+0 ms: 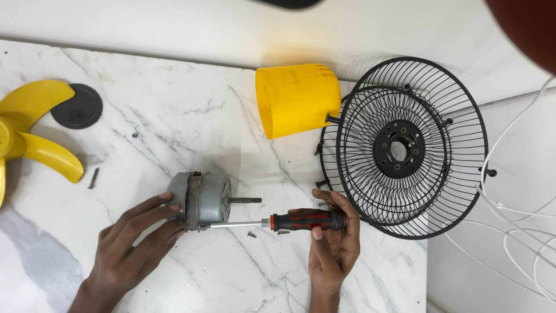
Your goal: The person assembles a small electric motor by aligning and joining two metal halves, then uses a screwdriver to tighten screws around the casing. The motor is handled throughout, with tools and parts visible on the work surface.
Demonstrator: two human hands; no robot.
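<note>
A grey metal fan motor lies on its side on the white marble table, its shaft pointing right. My left hand steadies the motor from its left end, fingertips on the casing. My right hand grips a screwdriver with a red and black handle. The screwdriver lies level, its metal tip against the lower right edge of the motor.
A yellow plastic motor cover lies behind the motor. Two black wire fan guards are stacked at the right table edge. Yellow fan blades and a black round cap sit at left. Loose screws lie about; white cable hangs right.
</note>
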